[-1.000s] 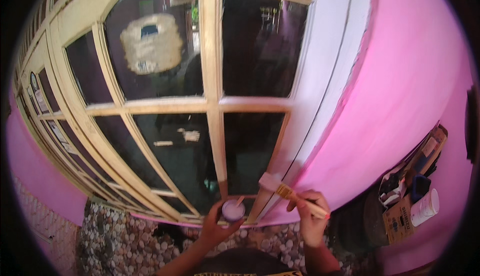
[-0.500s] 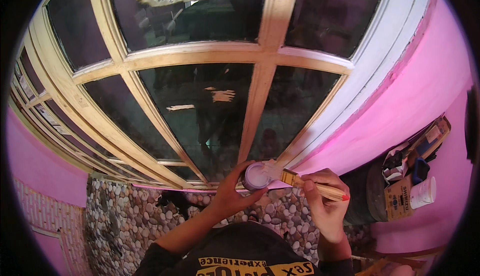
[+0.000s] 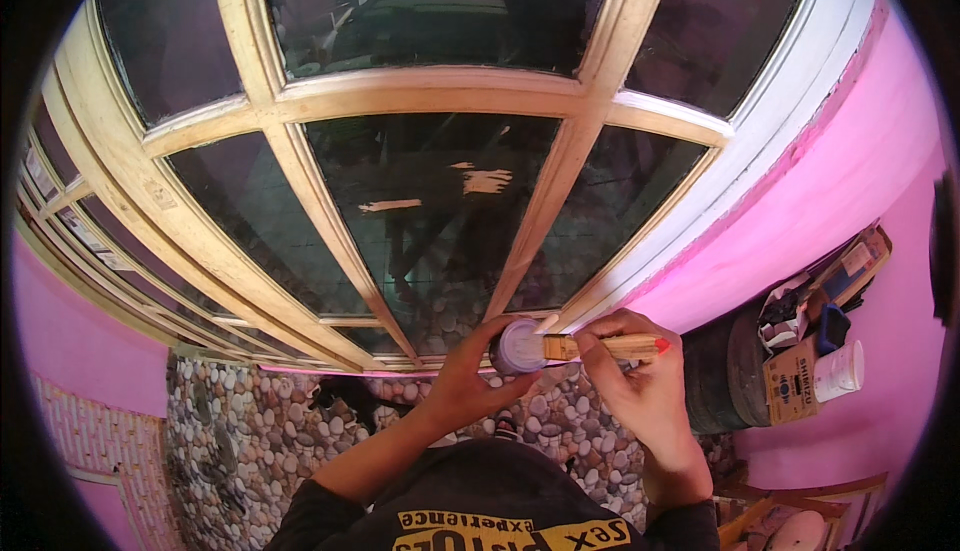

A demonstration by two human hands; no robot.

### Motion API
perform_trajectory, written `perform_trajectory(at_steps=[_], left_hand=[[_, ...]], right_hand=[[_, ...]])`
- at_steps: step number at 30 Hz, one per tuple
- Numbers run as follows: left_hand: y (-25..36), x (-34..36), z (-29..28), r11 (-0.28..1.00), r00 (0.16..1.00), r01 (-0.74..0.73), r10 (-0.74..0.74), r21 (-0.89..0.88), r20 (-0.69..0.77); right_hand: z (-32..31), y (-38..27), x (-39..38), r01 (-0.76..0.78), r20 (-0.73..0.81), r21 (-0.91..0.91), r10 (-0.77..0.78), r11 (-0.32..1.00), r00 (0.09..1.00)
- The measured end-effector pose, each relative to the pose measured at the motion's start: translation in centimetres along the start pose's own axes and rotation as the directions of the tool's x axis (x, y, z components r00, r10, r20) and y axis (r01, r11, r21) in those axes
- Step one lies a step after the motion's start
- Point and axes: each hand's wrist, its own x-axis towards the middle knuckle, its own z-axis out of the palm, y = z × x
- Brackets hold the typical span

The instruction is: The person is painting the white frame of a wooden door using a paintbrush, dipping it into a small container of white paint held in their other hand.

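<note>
My left hand (image 3: 474,379) is wrapped round a small round pot (image 3: 521,347) of pale, whitish-lilac paint and holds it up in front of me. In my right hand (image 3: 640,381) is a paintbrush (image 3: 610,346) with a wooden handle and a red tip, gripped near its ferrule and lying almost level. Its bristles reach over the pot's right side, at the rim or just inside; I cannot tell how deep they go. Just beyond my hands stands a wooden window frame (image 3: 430,93) with dark glass panes (image 3: 430,181). Its right-hand upright (image 3: 790,101) is painted white.
A pink wall (image 3: 850,141) runs along the right. Against it stands a dark drum (image 3: 745,371) bearing a cardboard box (image 3: 793,388), a white tub (image 3: 838,371) and clutter. The floor is pebbled (image 3: 270,431). A wooden item (image 3: 760,521) is at lower right.
The brush has moved left, its bristles going from beside the pot to over its rim. My view has shifted, so the window frame sits further right.
</note>
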Motion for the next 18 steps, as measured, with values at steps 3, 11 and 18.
perform_trajectory(at_steps=[3,11,18], left_hand=[[0.0,-0.4,-0.3,0.999,0.999,0.034,-0.034,0.013,0.007],[-0.1,-0.9,-0.8,0.999,0.999,0.027,-0.027,0.023,-0.019],[0.0,-0.6,-1.0,0.999,1.000,-0.005,0.006,0.040,-0.014]], right_hand=[[0.6,0.0,0.1,-0.029,0.019,0.011,0.029,1.000,0.999],[1.1,0.0,0.2,-0.030,0.022,-0.017,0.031,0.999,0.999],[0.4,2.1,-0.5,-0.138,-0.117,0.296,0.180,0.945,0.977]])
